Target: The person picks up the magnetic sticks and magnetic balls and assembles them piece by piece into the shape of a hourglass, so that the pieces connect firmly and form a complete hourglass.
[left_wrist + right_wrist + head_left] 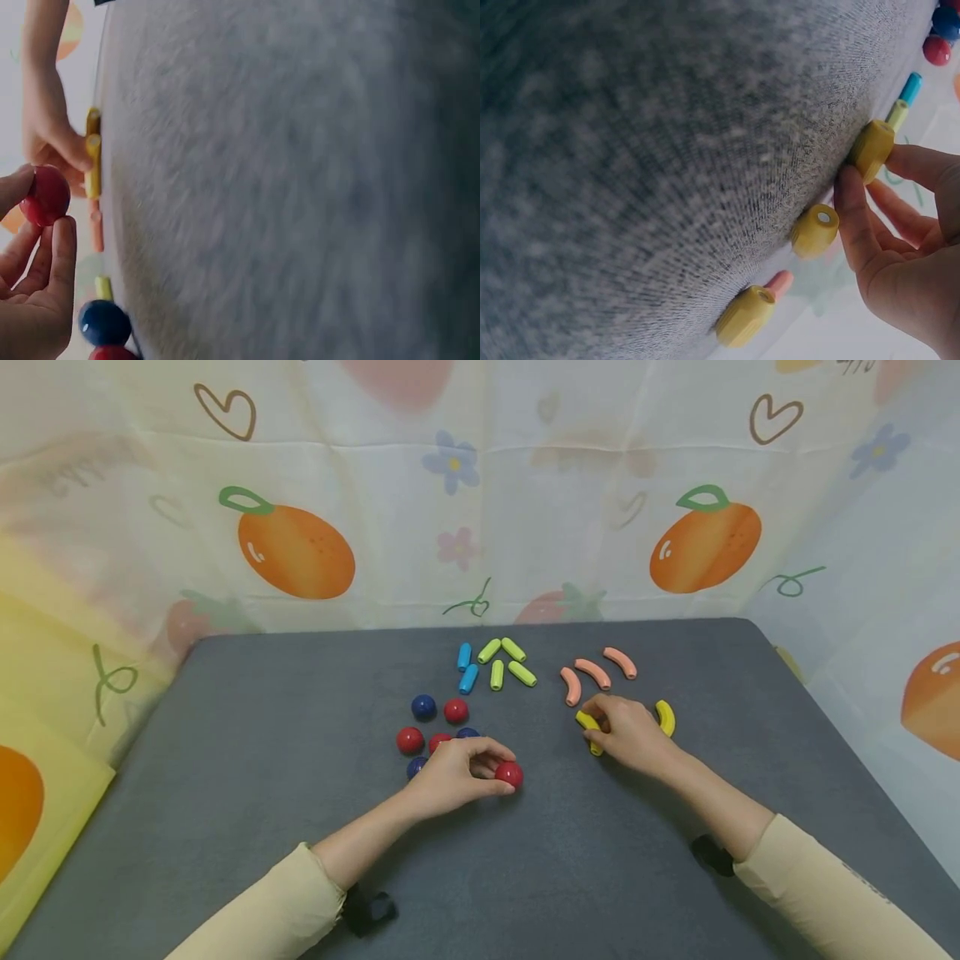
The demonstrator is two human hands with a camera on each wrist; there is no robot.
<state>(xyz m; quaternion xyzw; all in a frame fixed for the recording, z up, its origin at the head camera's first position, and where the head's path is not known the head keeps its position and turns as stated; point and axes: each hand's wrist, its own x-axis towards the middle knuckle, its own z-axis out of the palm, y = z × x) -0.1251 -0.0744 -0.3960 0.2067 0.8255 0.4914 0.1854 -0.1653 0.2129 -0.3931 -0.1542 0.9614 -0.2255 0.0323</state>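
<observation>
My left hand (pixel 457 777) pinches a glossy red ball (pixel 509 776) between thumb and fingertips, to the right of a group of red and blue balls. In the left wrist view the red ball (pixel 46 196) shows between the thumb and the fingers. My right hand (pixel 633 732) pinches a short yellow tube piece (pixel 872 152) at the table surface. A second yellow piece (pixel 815 230) lies beside the fingers, and a third yellow piece (pixel 745 316) sits farther off. The curved yellow piece (pixel 665 718) shows right of this hand in the head view.
Several blue and red balls, among them a blue ball (pixel 423 707), lie left of centre on the dark table (pixel 285 752). Behind them are two blue tubes (pixel 468 678) and several lime green tubes (pixel 497 675). Three curved salmon pieces (pixel 592 673) lie beyond the right hand. A printed curtain (pixel 525 527) hangs behind.
</observation>
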